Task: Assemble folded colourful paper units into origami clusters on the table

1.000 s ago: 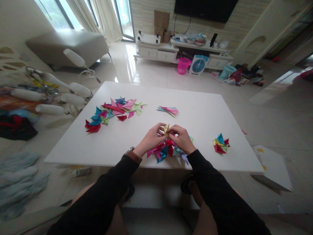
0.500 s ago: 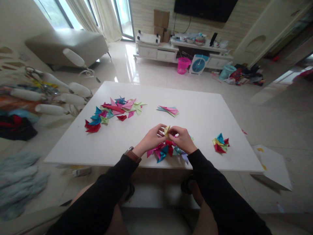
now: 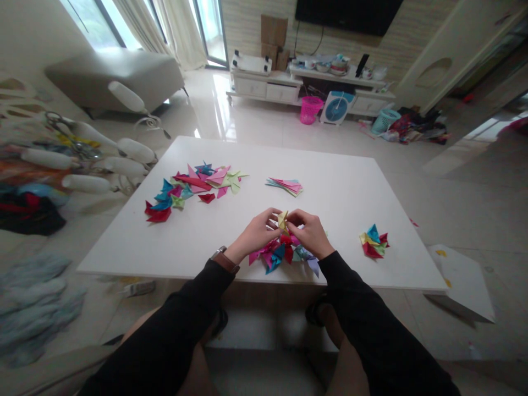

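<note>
The left hand [image 3: 258, 234] and right hand [image 3: 310, 234] pinch with closed fingertips one yellow paper piece [image 3: 282, 219] — just above the white table [image 3: 206, 247], near its front edge. It seems light, thin and easily crushed — better held at the folded edges.

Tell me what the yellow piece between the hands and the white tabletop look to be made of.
The yellow piece, pinched by the left hand and right hand, looks like thin matte coloured paper: sharp folded creases. The tabletop is smooth white with a soft sheen, probably laminate or painted board; cannot tell which.
</note>
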The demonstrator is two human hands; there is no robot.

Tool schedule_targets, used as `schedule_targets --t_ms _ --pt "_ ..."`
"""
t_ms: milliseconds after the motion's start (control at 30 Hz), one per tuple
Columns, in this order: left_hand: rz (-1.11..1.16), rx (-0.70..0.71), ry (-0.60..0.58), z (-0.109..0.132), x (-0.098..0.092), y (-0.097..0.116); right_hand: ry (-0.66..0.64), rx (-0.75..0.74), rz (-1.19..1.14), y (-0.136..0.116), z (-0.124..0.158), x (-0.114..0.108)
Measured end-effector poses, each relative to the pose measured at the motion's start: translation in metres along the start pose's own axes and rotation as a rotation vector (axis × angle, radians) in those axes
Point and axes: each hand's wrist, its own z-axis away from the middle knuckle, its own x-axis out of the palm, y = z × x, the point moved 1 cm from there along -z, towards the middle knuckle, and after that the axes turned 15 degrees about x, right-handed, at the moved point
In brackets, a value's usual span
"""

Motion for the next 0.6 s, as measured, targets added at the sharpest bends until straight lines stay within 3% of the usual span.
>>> schedule_targets --t_ms 600 --pt "-0.080 0.008 0.122 -0.003 0.001 -0.010 -0.001 -0.034 -0.007 -0.003 0.004 0.006"
